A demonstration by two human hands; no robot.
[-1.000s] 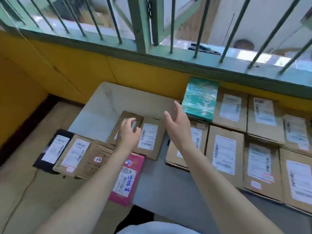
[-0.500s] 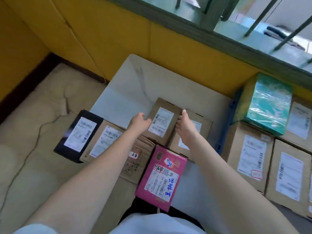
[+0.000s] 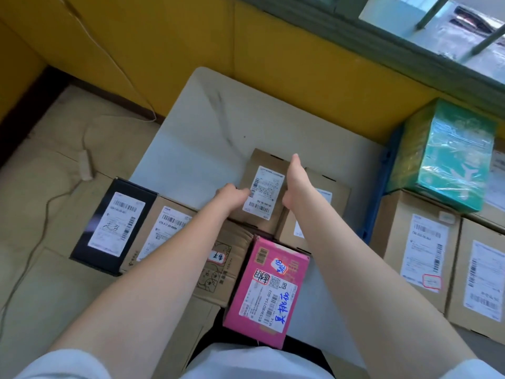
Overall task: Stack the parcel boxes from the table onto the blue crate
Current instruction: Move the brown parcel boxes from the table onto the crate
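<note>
A small brown parcel box (image 3: 269, 162) with a white label stands on the grey table (image 3: 207, 127). My left hand (image 3: 232, 194) presses its left side and my right hand (image 3: 296, 181) lies flat against its right side, so the box is clamped between them. A second brown box (image 3: 328, 198) touches it on the right. The blue crate (image 3: 382, 170) shows only as an edge at the right, under several labelled brown boxes (image 3: 420, 242) and a green wrapped box (image 3: 451, 154).
A pink box (image 3: 267, 285) lies near me on the table. A black box (image 3: 114, 225), a brown labelled box (image 3: 166, 225) and a creased brown box (image 3: 221, 269) line the near-left edge. Yellow wall behind; a cable (image 3: 27, 255) runs over the cardboard-covered floor.
My right hand came down from open in the air onto the box's right side, and my left hand moved to its left side. The view tilted downward.
</note>
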